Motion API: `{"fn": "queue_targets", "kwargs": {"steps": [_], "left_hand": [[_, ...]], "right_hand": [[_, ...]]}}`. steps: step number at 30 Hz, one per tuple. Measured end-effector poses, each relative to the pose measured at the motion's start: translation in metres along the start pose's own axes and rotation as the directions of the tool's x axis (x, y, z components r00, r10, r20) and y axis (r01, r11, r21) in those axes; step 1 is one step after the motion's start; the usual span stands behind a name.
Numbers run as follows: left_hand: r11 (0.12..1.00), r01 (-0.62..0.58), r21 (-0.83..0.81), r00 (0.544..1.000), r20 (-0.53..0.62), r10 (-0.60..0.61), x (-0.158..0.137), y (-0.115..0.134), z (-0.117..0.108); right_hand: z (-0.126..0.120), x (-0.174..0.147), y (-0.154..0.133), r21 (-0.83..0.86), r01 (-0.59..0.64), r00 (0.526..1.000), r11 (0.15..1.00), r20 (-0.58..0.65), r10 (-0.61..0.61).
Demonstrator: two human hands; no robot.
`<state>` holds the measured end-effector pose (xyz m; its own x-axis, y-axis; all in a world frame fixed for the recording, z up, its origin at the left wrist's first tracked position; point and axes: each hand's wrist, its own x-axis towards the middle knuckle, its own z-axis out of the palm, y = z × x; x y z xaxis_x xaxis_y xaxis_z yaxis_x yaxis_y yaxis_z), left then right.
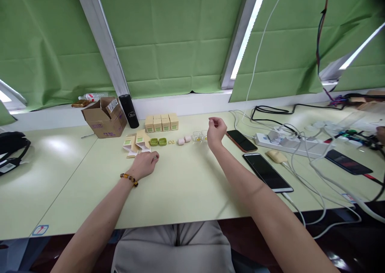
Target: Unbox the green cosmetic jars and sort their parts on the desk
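My left hand (143, 164), with a beaded bracelet at the wrist, rests curled on the table just below two opened small cartons (142, 139); its palm side is hidden. My right hand (216, 131) is raised with the fingertips pinched; whatever they may hold is too small to make out. Beside it stand clear little cups (197, 135), one partly behind the hand. Leftward in the same row lie pale pink cylinders (181, 141), tiny yellowish pieces (171, 142) and two green square trays (162, 141). Several closed cream boxes (161, 123) line up behind.
At the back left are a cardboard box (104, 118) and a black bottle (129, 111). Two phones, one black (241, 140) and one white-edged (267, 172), lie right of my right arm. A power strip (290, 144) and tangled cables cover the right side.
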<state>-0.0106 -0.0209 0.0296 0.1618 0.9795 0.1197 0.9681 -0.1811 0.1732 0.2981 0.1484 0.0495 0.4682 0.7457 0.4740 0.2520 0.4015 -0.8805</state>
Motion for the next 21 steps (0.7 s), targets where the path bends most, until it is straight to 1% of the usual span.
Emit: {"fn": "queue_targets", "kwargs": {"steps": [1,2,3,4,5,7,8,9,10,11,13,16,17,19,21], "left_hand": [[1.0,0.002,-0.002,1.0,0.002,-0.002,0.0,-0.001,0.0],[1.0,0.004,-0.005,1.0,0.004,-0.004,0.0,-0.001,0.001],[1.0,0.008,-0.007,1.0,0.007,-0.008,0.0,-0.001,0.001],[1.0,0.011,-0.011,1.0,0.008,-0.011,0.001,-0.001,0.001],[1.0,0.013,-0.013,1.0,0.007,-0.013,0.001,-0.001,0.002],[1.0,0.011,-0.011,1.0,0.005,-0.011,0.001,0.0,0.002],[1.0,0.008,-0.007,1.0,0.004,-0.008,0.001,0.0,0.002],[1.0,0.007,-0.002,1.0,0.004,-0.007,0.001,0.0,0.002],[1.0,0.006,0.003,1.0,0.006,-0.006,0.001,0.0,0.002],[1.0,0.007,0.009,1.0,0.007,-0.007,0.001,0.0,0.002],[1.0,0.006,0.017,1.0,0.009,-0.006,0.001,0.001,0.002],[1.0,0.002,0.021,1.0,0.011,-0.002,0.0,0.001,0.002],[1.0,0.001,0.022,1.0,0.01,-0.001,0.0,0.0,0.002],[1.0,-0.006,0.023,1.0,0.005,0.006,0.0,0.0,0.003],[1.0,-0.015,0.023,1.0,0.002,0.015,0.001,-0.001,0.003]], "right_hand": [[0.004,0.002,-0.002,-0.06,0.032,0.997,0.998,0.069,-0.028],[0.009,0.003,-0.005,-0.135,0.093,0.985,0.987,0.155,-0.071],[0.014,0.003,-0.008,-0.22,0.18,0.96,0.959,0.253,-0.122],[0.021,0.002,-0.01,-0.305,0.292,0.915,0.906,0.364,-0.172],[0.027,0.0,-0.012,-0.383,0.416,0.853,0.825,0.478,-0.209],[0.042,-0.005,-0.016,-0.461,0.637,0.705,0.618,0.672,-0.225],[0.05,-0.008,-0.018,-0.471,0.709,0.644,0.525,0.736,-0.21],[0.057,-0.011,-0.019,-0.465,0.742,0.61,0.483,0.767,-0.199],[0.065,-0.014,-0.02,-0.459,0.76,0.59,0.461,0.785,-0.191],[0.072,-0.016,-0.021,-0.456,0.768,0.58,0.45,0.794,-0.185],[0.085,-0.021,-0.023,-0.467,0.766,0.583,0.441,0.795,-0.171],[0.099,-0.025,-0.024,-0.532,0.735,0.622,0.42,0.777,-0.103],[0.102,-0.025,-0.024,-0.546,0.727,0.628,0.416,0.774,-0.08],[0.105,-0.025,-0.023,-0.547,0.725,0.621,0.418,0.781,-0.056],[0.106,-0.024,-0.02,-0.523,0.735,0.604,0.432,0.794,-0.067]]}}
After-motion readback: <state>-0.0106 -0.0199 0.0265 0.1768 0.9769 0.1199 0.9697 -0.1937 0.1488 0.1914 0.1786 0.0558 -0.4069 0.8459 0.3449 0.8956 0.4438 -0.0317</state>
